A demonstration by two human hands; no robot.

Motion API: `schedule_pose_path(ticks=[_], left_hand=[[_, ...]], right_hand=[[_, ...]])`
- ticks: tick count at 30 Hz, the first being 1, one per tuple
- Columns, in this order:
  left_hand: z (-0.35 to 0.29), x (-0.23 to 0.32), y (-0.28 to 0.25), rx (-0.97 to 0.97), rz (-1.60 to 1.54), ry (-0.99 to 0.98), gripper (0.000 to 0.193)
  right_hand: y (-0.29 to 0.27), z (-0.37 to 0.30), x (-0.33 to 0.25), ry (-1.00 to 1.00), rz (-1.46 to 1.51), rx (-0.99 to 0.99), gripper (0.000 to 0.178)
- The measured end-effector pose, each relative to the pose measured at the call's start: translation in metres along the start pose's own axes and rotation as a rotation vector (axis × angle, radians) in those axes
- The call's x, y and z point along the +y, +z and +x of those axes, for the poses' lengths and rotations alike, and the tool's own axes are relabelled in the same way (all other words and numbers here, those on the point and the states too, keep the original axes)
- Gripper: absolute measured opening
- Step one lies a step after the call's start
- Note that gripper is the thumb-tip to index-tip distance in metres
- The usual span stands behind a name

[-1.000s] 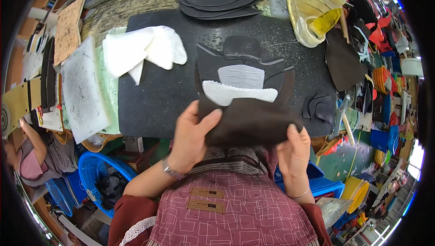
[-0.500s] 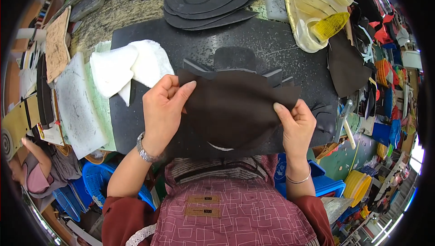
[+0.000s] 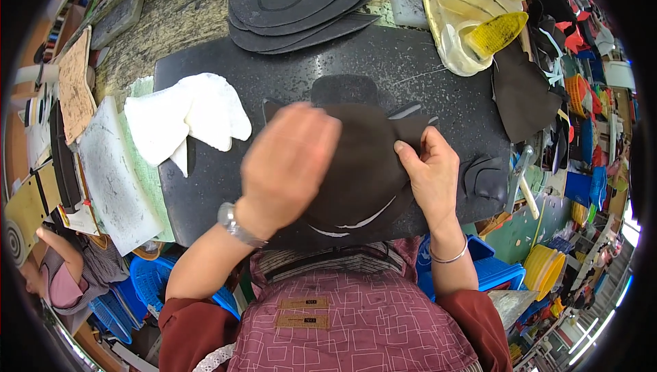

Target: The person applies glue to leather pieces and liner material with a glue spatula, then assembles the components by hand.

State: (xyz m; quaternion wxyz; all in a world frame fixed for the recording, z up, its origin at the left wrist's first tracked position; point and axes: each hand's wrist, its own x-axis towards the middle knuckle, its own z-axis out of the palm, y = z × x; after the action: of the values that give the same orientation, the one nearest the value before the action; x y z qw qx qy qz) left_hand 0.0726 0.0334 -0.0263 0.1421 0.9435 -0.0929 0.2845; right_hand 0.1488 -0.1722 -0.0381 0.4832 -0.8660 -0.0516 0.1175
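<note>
A dark brown sheet of soft material [image 3: 363, 160] lies over dark grey pieces on the black work board [image 3: 212, 201]. My right hand [image 3: 431, 170] pinches the sheet's right edge between thumb and fingers. Over its left part is my left hand [image 3: 291, 167], its back upward; motion blurs the fingers, and contact with the sheet cannot be made out. Pale curved edges show along the sheet's near side. Beyond it, a rounded dark grey piece [image 3: 344, 89] lies flat.
White soft pieces [image 3: 185, 115] lie at the left. Stacked dark grey curved panels [image 3: 294, 13] sit at the back. A cream container with a yellow brush [image 3: 503, 35] stands at the far right, above a hammer [image 3: 525, 173]. Blue baskets [image 3: 150, 276] flank me; another person [image 3: 65, 259] is at lower left.
My left hand has released the sheet's left corner and moved right, over the sheet. The right hand keeps its pinch, shifted slightly left. The sheet sits lower, with more pale edge showing.
</note>
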Motion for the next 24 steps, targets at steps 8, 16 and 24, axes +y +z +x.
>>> schedule_pose_path(ticks=[8, 16, 24], left_hand=[[0.004, 0.031, 0.007, -0.559, -0.197, 0.036, 0.082], [-0.010, -0.001, -0.006, -0.594, -0.044, -0.047, 0.094], [-0.003, 0.027, -0.016, -0.611, -0.215, 0.110, 0.096]], right_hand=[[-0.021, 0.022, -0.016, -0.451, -0.700, 0.192, 0.026], [-0.026, -0.013, -0.008, -0.706, -0.924, -0.258, 0.071], [-0.100, 0.132, -0.037, -0.490, -0.229, 0.319, 0.054]])
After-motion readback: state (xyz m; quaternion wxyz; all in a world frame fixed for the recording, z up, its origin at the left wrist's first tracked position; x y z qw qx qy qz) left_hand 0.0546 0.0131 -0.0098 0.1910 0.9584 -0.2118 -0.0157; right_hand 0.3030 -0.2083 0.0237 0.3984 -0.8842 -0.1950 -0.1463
